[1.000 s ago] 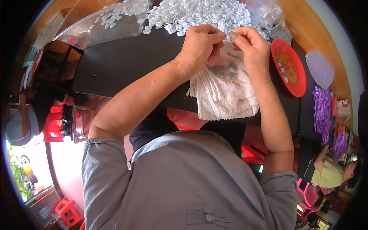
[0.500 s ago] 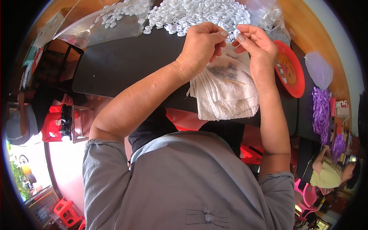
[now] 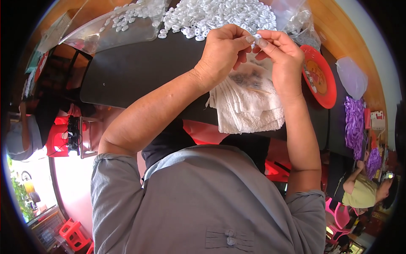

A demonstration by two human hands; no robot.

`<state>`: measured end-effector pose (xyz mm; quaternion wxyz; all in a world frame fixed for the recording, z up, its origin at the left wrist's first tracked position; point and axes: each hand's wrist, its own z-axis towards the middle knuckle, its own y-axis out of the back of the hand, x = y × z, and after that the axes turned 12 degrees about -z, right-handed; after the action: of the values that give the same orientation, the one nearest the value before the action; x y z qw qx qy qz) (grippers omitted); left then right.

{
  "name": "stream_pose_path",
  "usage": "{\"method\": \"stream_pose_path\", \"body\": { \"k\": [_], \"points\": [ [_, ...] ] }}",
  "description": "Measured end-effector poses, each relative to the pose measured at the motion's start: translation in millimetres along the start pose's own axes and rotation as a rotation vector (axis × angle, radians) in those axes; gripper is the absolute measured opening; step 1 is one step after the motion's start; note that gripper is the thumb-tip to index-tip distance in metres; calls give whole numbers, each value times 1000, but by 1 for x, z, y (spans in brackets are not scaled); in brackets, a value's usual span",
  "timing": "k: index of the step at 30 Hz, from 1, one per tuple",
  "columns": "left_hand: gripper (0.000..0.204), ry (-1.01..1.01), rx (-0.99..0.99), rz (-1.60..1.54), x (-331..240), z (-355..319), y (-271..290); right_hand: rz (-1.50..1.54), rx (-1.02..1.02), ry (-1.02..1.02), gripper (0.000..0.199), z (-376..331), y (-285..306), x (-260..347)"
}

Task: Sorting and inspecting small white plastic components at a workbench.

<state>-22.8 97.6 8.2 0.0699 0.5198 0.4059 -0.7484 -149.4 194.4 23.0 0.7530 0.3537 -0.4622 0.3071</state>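
Observation:
Above a folded cream towel (image 3: 253, 111), my two hands meet at the fingertips. My right hand (image 3: 284, 59) pinches a small white oval piece (image 3: 256, 37) between thumb and fingers. Against the piece's left side sits the closed thumb and forefinger of my left hand (image 3: 225, 50); whatever they pinch is too small to make out. Dark smudges mark the towel's upper part. Just beyond my hands lies a big heap of similar white oval pieces (image 3: 224, 16), each with small dark marks.
On the black table (image 3: 135, 76), a clear plastic tray (image 3: 114, 36) with more white pieces lies far left. A red plate (image 3: 329, 86) sits right of my right hand, near clear plastic bags (image 3: 301, 23). Purple strands (image 3: 354, 122) hang further right, where another person (image 3: 361, 190) sits.
My right hand has shifted slightly left, bringing the white piece against my left fingertips. My left hand has hardly moved.

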Motion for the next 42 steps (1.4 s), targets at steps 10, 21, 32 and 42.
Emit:
{"method": "stream_pose_path", "body": {
  "k": [10,21,32,42],
  "points": [
    [23,-92,190,66,-10,-5,-5,177,308,-132,22,4,27,-1],
    [21,-71,214,93,-14,-7,-6,242,374,-215,23,-2,28,11],
    [21,-65,229,176,-21,-16,-6,316,355,-242,24,-10,20,16],
    [16,-108,223,123,-15,-14,-2,430,431,-248,21,-10,19,16]
  ]
}}
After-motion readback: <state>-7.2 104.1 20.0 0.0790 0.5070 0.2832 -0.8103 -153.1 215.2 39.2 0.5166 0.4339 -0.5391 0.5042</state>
